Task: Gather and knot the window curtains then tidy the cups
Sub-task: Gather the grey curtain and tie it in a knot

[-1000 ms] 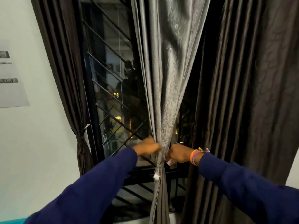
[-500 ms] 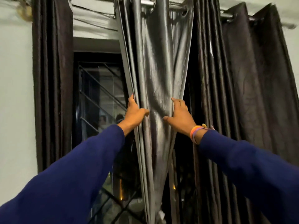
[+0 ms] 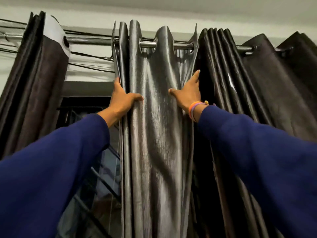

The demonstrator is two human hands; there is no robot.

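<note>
A shiny grey curtain (image 3: 156, 117) hangs by eyelets from the metal rod (image 3: 147, 44) in the middle of the view. My left hand (image 3: 122, 98) is raised high and grips the curtain's left edge, thumb in front and fingers behind the folds. My right hand (image 3: 187, 93) lies against the curtain's right edge with the fingers stretched upward and the thumb pointing left; coloured bands circle its wrist. Both arms wear dark blue sleeves. No cups are in view.
A dark brown curtain (image 3: 267, 93) hangs bunched to the right of the grey one, another dark brown curtain (image 3: 34, 86) at the left. Between the left and grey curtains shows the dark window with its grille (image 3: 103, 177). Cables run along the wall above.
Both hands have slid from the tie low on the grey curtain up along its edges to near the rod. The view has tilted upward to the rod and ceiling.
</note>
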